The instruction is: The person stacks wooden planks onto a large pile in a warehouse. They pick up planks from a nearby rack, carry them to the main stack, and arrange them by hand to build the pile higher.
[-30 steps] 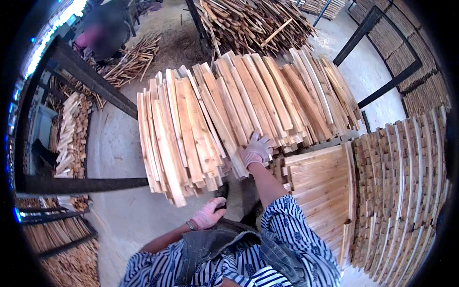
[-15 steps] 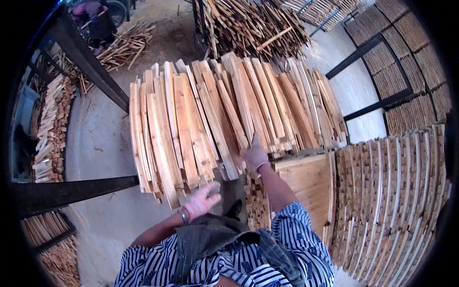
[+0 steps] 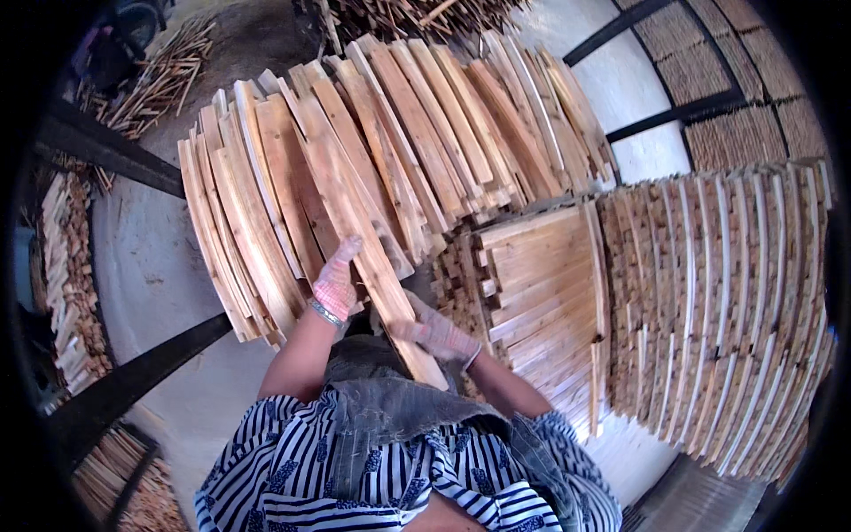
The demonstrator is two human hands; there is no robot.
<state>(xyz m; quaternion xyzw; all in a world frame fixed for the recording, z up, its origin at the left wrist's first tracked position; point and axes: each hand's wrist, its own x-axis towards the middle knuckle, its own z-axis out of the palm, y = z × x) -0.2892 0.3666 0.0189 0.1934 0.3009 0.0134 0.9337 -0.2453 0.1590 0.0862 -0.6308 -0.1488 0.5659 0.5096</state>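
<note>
A long wooden board (image 3: pixel 368 248) slants from the pile toward my body, its near end just above my apron. My left hand (image 3: pixel 335 279), in a pale glove with a bracelet at the wrist, is closed on the board's left edge. Lower down, my gloved right hand (image 3: pixel 434 332) grips the same board from its right edge; it is slightly blurred. The board's far part rests on a wide pile of wooden boards (image 3: pixel 443 124) lying side by side in front of me.
To my right stand a stack with a light plank top (image 3: pixel 541 293) and a tall stack of strips (image 3: pixel 709 310). Dark metal bars (image 3: pixel 133 368) reach in at the left. Loose sticks (image 3: pixel 164 80) lie on the floor at far left. More stacked wood (image 3: pixel 75 275) lines the left side.
The view has shifted. My left hand, open before, now grips a board. My right hand has come back from the pile toward my body, and the board now sticks out toward me.
</note>
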